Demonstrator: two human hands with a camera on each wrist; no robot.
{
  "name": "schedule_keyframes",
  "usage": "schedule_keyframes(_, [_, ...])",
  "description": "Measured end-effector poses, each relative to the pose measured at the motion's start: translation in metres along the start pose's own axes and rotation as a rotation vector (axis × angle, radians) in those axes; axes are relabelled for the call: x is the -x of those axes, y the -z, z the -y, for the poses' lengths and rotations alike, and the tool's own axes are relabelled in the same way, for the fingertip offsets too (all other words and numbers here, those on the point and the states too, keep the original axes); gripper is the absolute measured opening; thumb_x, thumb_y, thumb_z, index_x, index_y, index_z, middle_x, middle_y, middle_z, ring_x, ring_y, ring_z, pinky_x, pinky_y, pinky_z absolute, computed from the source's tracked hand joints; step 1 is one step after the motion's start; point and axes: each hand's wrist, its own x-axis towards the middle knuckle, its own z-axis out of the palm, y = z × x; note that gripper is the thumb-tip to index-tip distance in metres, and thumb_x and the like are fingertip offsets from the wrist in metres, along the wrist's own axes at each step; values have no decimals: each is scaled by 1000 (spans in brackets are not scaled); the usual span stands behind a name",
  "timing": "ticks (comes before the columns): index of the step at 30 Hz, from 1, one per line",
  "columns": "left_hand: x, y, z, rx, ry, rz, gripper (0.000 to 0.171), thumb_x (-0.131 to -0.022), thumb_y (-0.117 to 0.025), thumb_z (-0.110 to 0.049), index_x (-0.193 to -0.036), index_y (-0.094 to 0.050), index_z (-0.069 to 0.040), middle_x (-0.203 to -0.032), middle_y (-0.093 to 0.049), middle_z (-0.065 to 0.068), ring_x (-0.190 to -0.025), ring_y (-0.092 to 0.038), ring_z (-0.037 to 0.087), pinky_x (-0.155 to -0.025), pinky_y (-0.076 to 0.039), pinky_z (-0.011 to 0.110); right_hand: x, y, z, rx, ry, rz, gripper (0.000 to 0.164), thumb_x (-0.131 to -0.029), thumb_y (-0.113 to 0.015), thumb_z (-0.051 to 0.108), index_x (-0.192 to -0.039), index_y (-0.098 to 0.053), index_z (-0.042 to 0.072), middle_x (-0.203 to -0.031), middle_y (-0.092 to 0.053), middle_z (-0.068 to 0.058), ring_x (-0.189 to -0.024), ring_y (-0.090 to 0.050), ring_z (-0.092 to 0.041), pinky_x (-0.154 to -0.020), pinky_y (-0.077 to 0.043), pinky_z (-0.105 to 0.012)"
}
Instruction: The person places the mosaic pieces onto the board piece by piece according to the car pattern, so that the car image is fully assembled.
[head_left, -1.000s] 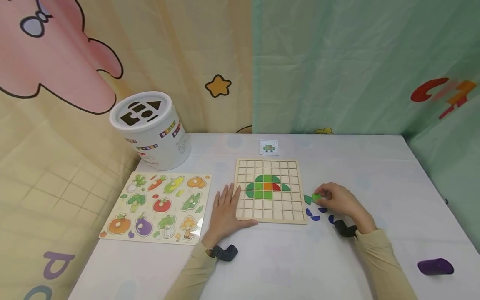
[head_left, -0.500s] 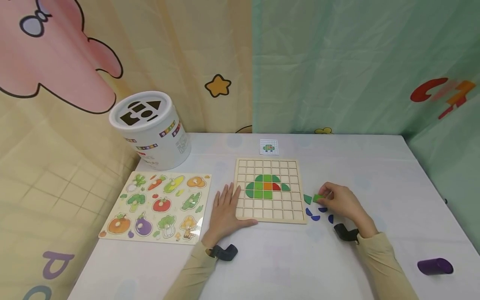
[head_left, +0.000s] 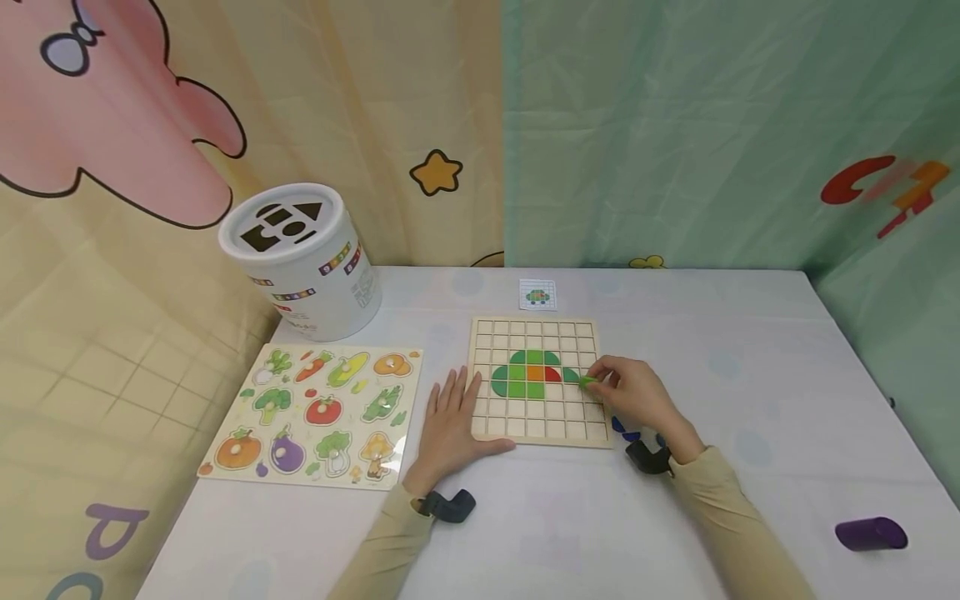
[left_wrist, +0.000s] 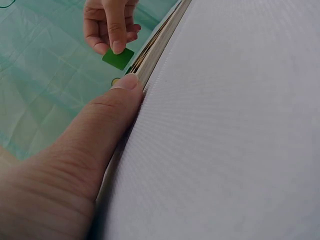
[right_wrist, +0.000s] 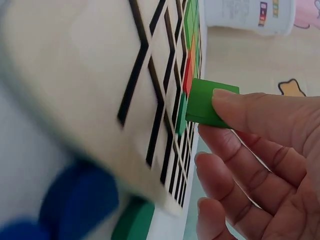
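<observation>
My right hand (head_left: 633, 392) pinches a light green square tile (right_wrist: 206, 102) between thumb and forefinger, held over the right side of the wooden grid board (head_left: 547, 425). In the right wrist view the tile is tilted on edge, near a dark green rounded piece (right_wrist: 181, 114) set in the grid. Green, orange and red pieces (head_left: 535, 373) fill cells in the board's middle. My left hand (head_left: 450, 425) lies spread at the board's left edge, its thumb (left_wrist: 107, 110) along the near-left corner. Blue half-round pieces (head_left: 628, 435) lie right of the board, partly hidden by my right wrist.
Behind the board lies a small picture card (head_left: 538, 295). At left is a vegetable puzzle board (head_left: 315, 417), with a white bucket (head_left: 322, 283) behind it. A purple cylinder-like piece (head_left: 872, 533) lies at the far right. A dark green piece (right_wrist: 134, 220) sits beside the board.
My right hand has carried the light green square tile left from beside the board to over its right side. My left hand has stayed in place.
</observation>
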Motion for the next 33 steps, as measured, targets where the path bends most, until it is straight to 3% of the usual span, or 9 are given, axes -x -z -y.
schedule_keyframes(12, [1,2,-1,12,6,6,118,-66,-60,-80,-152,-18,-11,-157,-9,12,-143,-1,26,-114,2,44,-18,-22,17,-13,52,74,15,-80,-78,16,-77,-63,14,-64,-54,7,-56,-46,-13,-53,-38,-28])
schedule_keyframes(23, [1,2,-1,14,8,6,118,-66,-60,-80,-152,-19,-11,-157,-10,12,-143,-1,26,-114,2,44,-23,-26,16,9,38,118,5,-86,-72,17,-83,-72,12,-70,-61,8,-59,-49,-11,-56,-42,-29])
schedule_keyframes(33, [0,1,0,-3,2,8,118,-66,-58,-81,-153,-18,-11,-158,-9,11,-143,0,26,-114,3,43,-24,-28,17,93,17,93,4,-84,-73,16,-81,-72,13,-73,-63,7,-59,-50,-9,-56,-43,-29])
